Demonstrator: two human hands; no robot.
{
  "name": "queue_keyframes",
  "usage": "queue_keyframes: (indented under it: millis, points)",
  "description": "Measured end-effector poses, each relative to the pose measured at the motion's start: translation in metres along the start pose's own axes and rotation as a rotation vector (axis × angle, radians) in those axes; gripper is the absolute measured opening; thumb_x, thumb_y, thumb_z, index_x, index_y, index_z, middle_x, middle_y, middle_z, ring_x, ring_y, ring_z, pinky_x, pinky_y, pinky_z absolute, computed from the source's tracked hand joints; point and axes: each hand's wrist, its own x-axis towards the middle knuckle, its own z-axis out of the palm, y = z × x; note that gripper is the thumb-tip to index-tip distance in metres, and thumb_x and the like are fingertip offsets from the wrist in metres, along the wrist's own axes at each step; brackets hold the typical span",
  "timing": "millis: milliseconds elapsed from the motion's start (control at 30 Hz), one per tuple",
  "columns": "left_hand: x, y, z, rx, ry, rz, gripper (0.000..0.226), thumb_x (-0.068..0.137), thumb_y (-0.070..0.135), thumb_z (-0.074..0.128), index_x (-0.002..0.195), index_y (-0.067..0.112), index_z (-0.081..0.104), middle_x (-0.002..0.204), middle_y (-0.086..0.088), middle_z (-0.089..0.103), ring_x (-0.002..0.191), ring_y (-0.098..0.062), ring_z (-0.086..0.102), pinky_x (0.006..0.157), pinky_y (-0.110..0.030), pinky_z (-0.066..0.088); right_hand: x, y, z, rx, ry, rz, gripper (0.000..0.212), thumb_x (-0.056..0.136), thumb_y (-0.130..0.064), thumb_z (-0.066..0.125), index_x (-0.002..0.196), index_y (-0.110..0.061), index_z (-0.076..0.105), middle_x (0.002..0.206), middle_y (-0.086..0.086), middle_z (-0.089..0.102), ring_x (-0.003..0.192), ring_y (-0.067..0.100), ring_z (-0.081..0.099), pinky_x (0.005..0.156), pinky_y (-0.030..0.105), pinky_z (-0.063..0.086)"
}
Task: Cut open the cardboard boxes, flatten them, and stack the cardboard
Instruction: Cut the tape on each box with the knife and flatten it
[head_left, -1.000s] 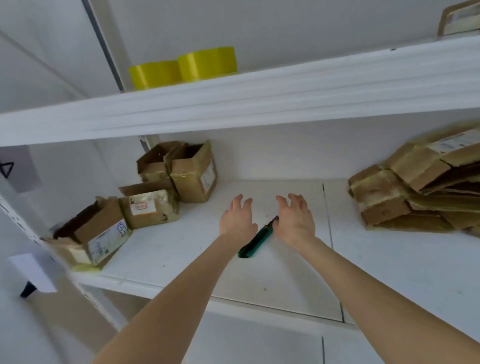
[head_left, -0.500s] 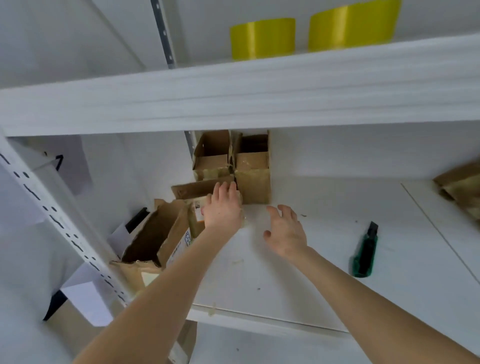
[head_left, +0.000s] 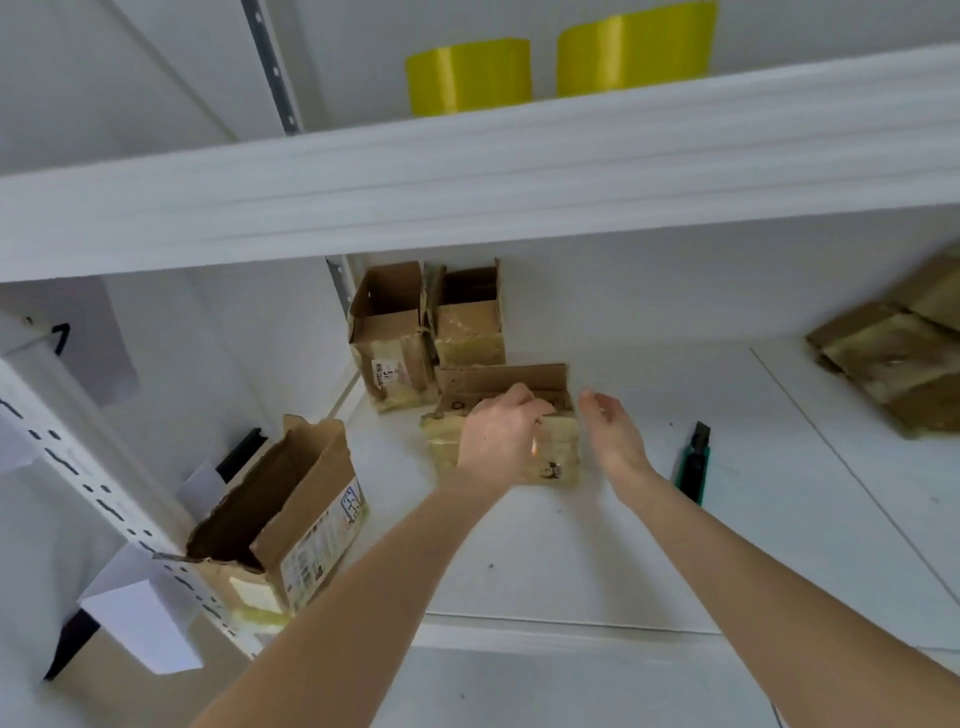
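A white shelf board (head_left: 571, 561) fills the bay, a thin seam (head_left: 831, 441) crossing its right part. Another white shelf (head_left: 467, 197) runs above. Perforated metal uprights stand at the front left corner (head_left: 78, 467) and against the plain white back wall (head_left: 675, 291).

small box (head_left: 558, 457), taped, yellowed, back flap up, sits mid-shelf (head_left: 623, 545) under the gripping left hand (head_left: 496, 439). behind it a labelled box (head_left: 387, 338) and a plain box (head_left: 470, 325) stand open, touching. a big box (head_left: 296, 519) tilts at the left edge. flat cardboard (head_left: 893, 364) is piled far right. a green knife (head_left: 693, 465), perhaps retracted, lies between.
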Motion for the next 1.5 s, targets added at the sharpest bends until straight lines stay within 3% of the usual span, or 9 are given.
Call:
queue_keyframes:
  millis: [167,367,500,600,800,1033,1233,1367,1500]
  points:
    - [-0.015,0.03,0.007,-0.101,0.056,0.002,0.05,0.085,-0.001,0.057,0.132,0.017,0.058,0.126,-0.008,0.058,0.124,-0.026,0.049,0.117,-0.043,0.023,-0.024,0.009,-0.026,0.271,-0.096,-0.036,0.071,0.083,-0.063,0.053,0.14,-0.023,0.041,0.134,-0.006,0.05,0.117,0.01,0.047,0.084,0.022,0.036]
    - [-0.049,-0.008,0.001,-0.275,0.254,-0.39,0.077,0.08,0.008,0.07,0.147,0.012,0.032,0.142,-0.012,0.037,0.129,-0.028,0.041,0.103,-0.036,0.037,-0.029,0.034,-0.022,-0.089,-0.075,-0.016,0.093,0.079,-0.038,0.076,0.152,-0.022,0.021,0.154,0.005,0.028,0.14,0.024,0.033,0.111,0.038,0.032]
    - [-0.045,-0.047,0.005,-0.642,0.0,-0.807,0.081,0.089,0.018,0.064,0.152,0.013,0.014,0.153,-0.009,0.025,0.131,-0.026,0.041,0.096,-0.029,0.037,-0.024,0.041,-0.009,-0.106,-0.054,0.092,0.084,0.08,-0.024,0.076,0.148,-0.017,0.028,0.14,0.008,0.051,0.124,0.025,0.052,0.099,0.034,0.043]
    - [-0.044,-0.061,0.01,-0.853,-0.182,-0.773,0.064,0.089,0.019,0.066,0.146,0.013,0.035,0.146,-0.006,0.043,0.129,-0.022,0.044,0.107,-0.035,0.036,-0.02,0.039,-0.004,-0.169,-0.007,0.083,0.065,0.082,-0.026,0.074,0.14,-0.019,0.043,0.12,0.003,0.064,0.105,0.019,0.06,0.086,0.028,0.045]
    - [-0.018,-0.064,-0.016,-1.102,0.01,-0.64,0.056,0.087,0.033,0.065,0.139,0.023,0.047,0.119,0.007,0.054,0.102,-0.004,0.054,0.086,-0.017,0.041,-0.012,-0.01,-0.02,0.168,0.282,0.083,0.047,0.084,-0.061,0.059,0.095,-0.016,0.066,0.088,-0.002,0.063,0.088,0.02,0.058,0.083,0.032,0.045]
    - [-0.006,-0.068,-0.021,-1.056,0.026,-0.556,0.071,0.084,0.016,0.072,0.146,0.018,0.036,0.137,-0.004,0.052,0.126,-0.02,0.05,0.105,-0.044,0.044,-0.016,-0.023,-0.022,0.188,0.158,0.049,0.043,0.087,-0.033,0.068,0.124,-0.015,0.059,0.122,0.001,0.063,0.103,0.015,0.06,0.092,0.029,0.047]
    - [-0.004,-0.063,-0.007,-0.59,-0.14,-0.484,0.059,0.094,0.029,0.058,0.147,0.019,0.034,0.135,-0.007,0.047,0.105,-0.01,0.055,0.09,-0.018,0.044,-0.013,0.007,-0.006,-0.023,0.235,0.03,0.026,0.093,-0.029,0.059,0.117,-0.022,0.066,0.102,-0.002,0.071,0.091,0.017,0.066,0.09,0.039,0.053]
    - [0.006,-0.058,-0.004,-0.03,-0.324,-0.085,0.112,0.068,0.071,0.066,0.153,0.023,0.011,0.16,-0.004,-0.004,0.147,-0.026,-0.006,0.117,-0.046,-0.001,-0.014,0.018,-0.003,-0.216,0.257,0.014,0.026,0.091,-0.031,0.059,0.116,-0.03,0.065,0.1,-0.007,0.069,0.091,0.019,0.065,0.086,0.039,0.053]
    - [0.021,-0.036,0.008,0.196,-0.617,0.149,0.136,0.056,0.069,0.073,0.151,0.022,-0.012,0.16,0.0,-0.007,0.147,-0.025,-0.009,0.114,-0.059,-0.004,-0.012,0.023,-0.006,-0.215,0.23,0.008,0.023,0.093,-0.034,0.056,0.111,-0.027,0.067,0.1,-0.002,0.07,0.092,0.021,0.065,0.084,0.039,0.052]
